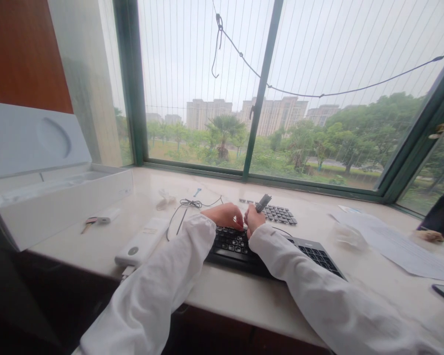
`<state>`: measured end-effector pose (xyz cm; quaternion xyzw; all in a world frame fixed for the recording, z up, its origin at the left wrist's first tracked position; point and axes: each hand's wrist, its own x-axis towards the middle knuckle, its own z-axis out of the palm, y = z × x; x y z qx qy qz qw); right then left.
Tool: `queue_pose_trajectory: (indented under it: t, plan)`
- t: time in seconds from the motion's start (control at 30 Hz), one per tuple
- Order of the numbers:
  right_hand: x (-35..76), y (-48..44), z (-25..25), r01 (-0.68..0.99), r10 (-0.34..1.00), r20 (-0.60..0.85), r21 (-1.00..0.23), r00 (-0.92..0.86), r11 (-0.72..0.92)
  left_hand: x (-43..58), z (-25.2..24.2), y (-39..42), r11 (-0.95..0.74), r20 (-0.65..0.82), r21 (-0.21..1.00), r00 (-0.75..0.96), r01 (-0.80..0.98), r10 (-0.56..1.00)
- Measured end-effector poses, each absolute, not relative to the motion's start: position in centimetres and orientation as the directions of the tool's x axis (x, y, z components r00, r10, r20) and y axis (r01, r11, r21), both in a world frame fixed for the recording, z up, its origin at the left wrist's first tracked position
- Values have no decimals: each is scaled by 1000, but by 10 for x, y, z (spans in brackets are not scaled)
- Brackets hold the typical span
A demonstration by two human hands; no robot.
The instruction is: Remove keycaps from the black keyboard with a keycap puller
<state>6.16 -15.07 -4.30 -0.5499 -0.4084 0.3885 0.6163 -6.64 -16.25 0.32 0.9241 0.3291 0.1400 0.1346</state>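
Now right hand (255, 218) grips grey tool (263, 202) over keyboard (232, 242); left hand (224, 215) grasp unclear

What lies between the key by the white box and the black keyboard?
The head view shows a white rectangular device between the key and the keyboard, plus part of a black cable; the left sleeve crosses there.

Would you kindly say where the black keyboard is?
In the head view, the black keyboard lies centre-right on the pale counter, by the left hand and right hand.
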Motion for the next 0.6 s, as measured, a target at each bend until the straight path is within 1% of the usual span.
queue_pose_trajectory:
  t: [0.07,0.13,0.2,0.27,0.3,0.37,0.47,0.6]
  plan:
    - [60,-153,-37,-179,915,-23,-982,403,55,-68,2,-162,-733,171,377,736,566,656]
    - [60,-157,-30,-329,903,-126,-944,411,18,-69,1,-162,-719,163,401,728,568,666]
    - [60,-161,-25,-404,901,-186,-915,392,-13,-70,0,-161,-698,142,425,719,576,680]
    - [60,-163,-23,-418,898,-199,-908,393,-18,-71,-1,-161,-669,119,449,703,591,701]
    - [59,-163,-25,-400,897,-178,-917,405,-1,-72,-2,-160,-656,115,459,692,599,713]
    - [58,-164,-30,-304,896,-78,-951,436,65,-73,-4,-159,-639,122,468,672,610,731]
    - [57,-164,-39,-64,895,112,-986,433,154,-73,-6,-157,-637,149,472,657,609,739]
    - [56,-169,-42,177,869,260,-963,421,202,-72,-8,-157,-655,187,449,653,608,734]
